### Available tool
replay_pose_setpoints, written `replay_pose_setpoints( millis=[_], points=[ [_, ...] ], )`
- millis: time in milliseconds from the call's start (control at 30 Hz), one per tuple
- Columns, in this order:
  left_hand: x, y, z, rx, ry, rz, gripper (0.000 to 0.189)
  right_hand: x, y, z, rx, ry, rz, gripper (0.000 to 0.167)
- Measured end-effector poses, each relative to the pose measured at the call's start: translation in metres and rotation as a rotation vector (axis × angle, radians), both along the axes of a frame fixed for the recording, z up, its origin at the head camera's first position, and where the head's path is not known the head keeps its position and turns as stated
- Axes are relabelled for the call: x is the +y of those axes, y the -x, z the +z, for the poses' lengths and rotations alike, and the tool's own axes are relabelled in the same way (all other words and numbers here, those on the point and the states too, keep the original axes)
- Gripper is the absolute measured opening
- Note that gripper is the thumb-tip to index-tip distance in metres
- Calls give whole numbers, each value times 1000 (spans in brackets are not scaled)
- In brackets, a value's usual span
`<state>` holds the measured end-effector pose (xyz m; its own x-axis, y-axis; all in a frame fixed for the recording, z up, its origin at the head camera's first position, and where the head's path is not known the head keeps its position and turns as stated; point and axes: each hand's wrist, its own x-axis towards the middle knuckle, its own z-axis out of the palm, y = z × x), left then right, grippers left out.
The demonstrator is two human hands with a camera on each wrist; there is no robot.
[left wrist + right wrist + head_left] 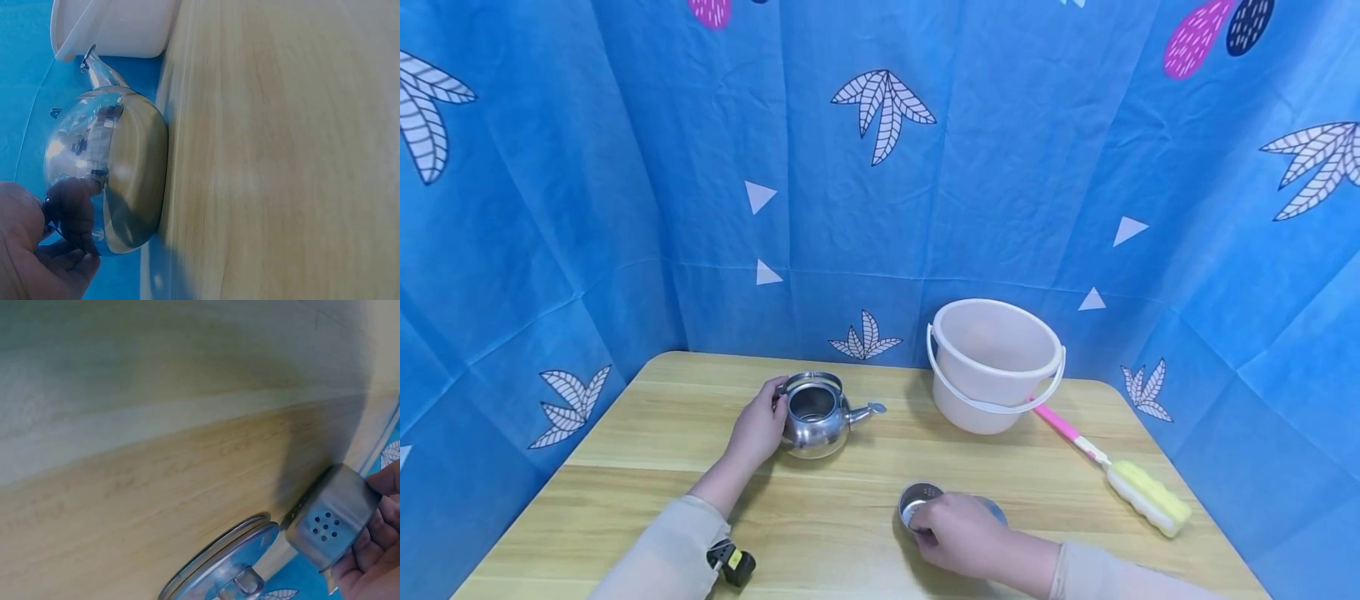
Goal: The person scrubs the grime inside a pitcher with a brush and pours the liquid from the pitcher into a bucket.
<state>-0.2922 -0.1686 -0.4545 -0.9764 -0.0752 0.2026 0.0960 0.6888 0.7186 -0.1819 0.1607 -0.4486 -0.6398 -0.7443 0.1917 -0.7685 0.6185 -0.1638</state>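
A shiny steel teapot [817,435] without its lid stands on the table, its spout pointing right. My left hand [757,429] grips it at the handle side; in the left wrist view the curled fingers [65,272] lie close to the round body. Nearer the front edge, my right hand [958,533] pinches the rim of a small steel tea strainer [334,515] with holes in its wall. The strainer sits upright on the table, open end up. Right beside it lies the round steel teapot lid [234,559], partly hidden behind the right hand in the head view.
A white bucket [988,400] with its handle hanging down the front stands at the back right. Next to it lies a sponge brush [1150,496] with a pink handle. Blue patterned cloth [880,217] encloses the wooden table [827,525] behind and at both sides.
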Motion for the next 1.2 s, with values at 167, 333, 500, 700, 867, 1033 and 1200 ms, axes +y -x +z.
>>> replay_pose_setpoints(
  millis=[167, 333, 500, 700, 867, 1033, 1200],
  points=[
    [0, 0, 0, -6, 0, -6, 45, 0, -1, 0, -18, -8, -20, 40],
    [-1, 0, 1, -12, -7, -7, 45, 0, -3, 2, -32, -29, -53, 40],
    [0, 1, -1, -11, -8, -4, 45, -1, -3, 4, -74, -33, -61, 39],
    [0, 1, 0, -4, -13, -7, 45, -1, -2, 4, -113, -23, -42, 39],
    [0, 0, 0, -5, -9, -6, 45, -1, -1, 4, -117, -10, -13, 40],
    [0, 0, 0, -5, -7, -7, 45, -1, 0, 7, -129, -22, -4, 45],
    [0, 0, -1, -2, -13, -5, 44, -2, -1, 12, -123, -32, 0, 46]
  ],
)
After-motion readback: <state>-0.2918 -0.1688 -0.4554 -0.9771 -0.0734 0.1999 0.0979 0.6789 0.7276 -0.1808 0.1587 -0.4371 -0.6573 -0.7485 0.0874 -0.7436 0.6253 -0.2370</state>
